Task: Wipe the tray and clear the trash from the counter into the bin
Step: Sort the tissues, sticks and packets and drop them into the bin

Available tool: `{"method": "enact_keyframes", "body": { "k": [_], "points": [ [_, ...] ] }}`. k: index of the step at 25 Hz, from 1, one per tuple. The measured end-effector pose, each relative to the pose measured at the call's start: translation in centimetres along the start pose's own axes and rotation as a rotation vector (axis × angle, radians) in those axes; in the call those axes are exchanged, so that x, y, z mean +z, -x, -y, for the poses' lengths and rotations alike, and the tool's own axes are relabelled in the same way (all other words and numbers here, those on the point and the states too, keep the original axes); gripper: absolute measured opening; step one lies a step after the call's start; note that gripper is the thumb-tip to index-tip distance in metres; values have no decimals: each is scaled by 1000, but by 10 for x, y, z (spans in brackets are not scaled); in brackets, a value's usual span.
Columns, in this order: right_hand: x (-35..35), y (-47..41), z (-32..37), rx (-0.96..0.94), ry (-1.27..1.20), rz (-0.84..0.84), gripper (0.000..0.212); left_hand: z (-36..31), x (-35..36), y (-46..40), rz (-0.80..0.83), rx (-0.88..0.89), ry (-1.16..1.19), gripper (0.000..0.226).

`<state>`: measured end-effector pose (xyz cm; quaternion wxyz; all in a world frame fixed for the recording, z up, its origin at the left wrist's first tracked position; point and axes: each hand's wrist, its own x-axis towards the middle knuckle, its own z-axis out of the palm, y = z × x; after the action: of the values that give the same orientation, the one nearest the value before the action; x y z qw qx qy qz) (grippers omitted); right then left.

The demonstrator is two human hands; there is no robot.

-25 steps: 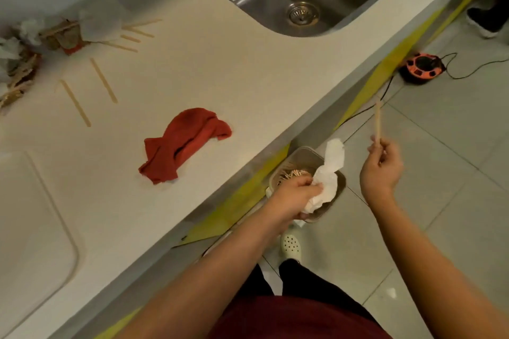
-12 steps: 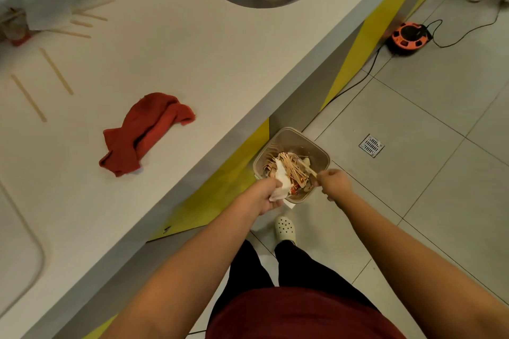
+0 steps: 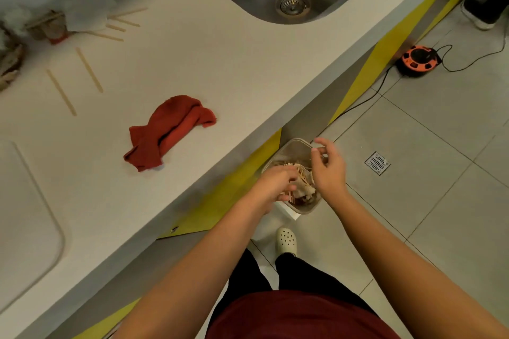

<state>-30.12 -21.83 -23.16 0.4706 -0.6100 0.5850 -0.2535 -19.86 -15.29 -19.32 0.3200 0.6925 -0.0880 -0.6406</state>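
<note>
Wooden sticks and crumpled paper fill the bin (image 3: 296, 146) on the floor just beside the desk (image 3: 192, 69) edge, and both hands are over it. The left hand (image 3: 274, 183) reaches into the heap with fingers loosely curled; whether they pinch anything I cannot tell. The right hand (image 3: 329, 166) hovers above the far rim, fingers spread and relaxed, holding nothing. To finish this drop well, I would let go low inside the bin, so nothing springs onto the floor. Far from the bin, more sticks (image 3: 89, 69) and a trash pile (image 3: 52, 26) wait on the desk. A red cloth (image 3: 168, 132) lies nearer, and the tray (image 3: 30, 201) sits beyond it. Nothing blocks the reach back.
</note>
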Motion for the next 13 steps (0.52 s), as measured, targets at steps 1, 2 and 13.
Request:
{"method": "enact_keyframes", "body": {
  "k": [1, 2, 13],
  "points": [
    [0, 0, 18, -128, -61, -36, 22, -9, -1, 12, 34, 70, 22, 27],
    [-1, -1, 36, -238, -110, -64, 21, -19, -4, 26, 69, 140, 47, 24],
    [91, -7, 191, -574, -58, 182, 17, -82, -207, 104, -813, 587, 138, 21]
  ]
}}
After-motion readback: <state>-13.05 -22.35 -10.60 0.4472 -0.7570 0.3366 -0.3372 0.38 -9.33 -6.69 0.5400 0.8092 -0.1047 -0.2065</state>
